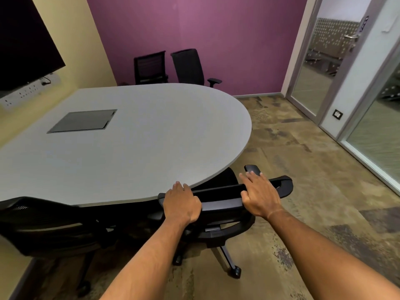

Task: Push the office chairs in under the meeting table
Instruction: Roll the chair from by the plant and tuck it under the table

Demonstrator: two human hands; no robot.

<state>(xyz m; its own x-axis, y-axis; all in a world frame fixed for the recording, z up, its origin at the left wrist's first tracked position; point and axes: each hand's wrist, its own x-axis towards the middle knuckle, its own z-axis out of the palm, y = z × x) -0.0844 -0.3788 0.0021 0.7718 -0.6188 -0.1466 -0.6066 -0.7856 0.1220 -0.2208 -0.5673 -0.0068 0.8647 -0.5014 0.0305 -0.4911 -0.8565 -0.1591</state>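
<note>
Left hand [181, 203]: grip curled over the chair's [218, 204] top edge.
Right hand [260, 195]: lies flat on the same edge, fingers spread.
Chair: seat partly under the bench's [129, 148] rounded end.
Second chair [39, 226]: at left, against the bench.

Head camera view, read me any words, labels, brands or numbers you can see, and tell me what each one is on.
None can be read.
Blue sign on the glass door: too blurred to read.
Socket strip on the wall: no legible marks.
Wall switch: too small to tell.
Table, its hatch and the chairs: no text visible.
</note>
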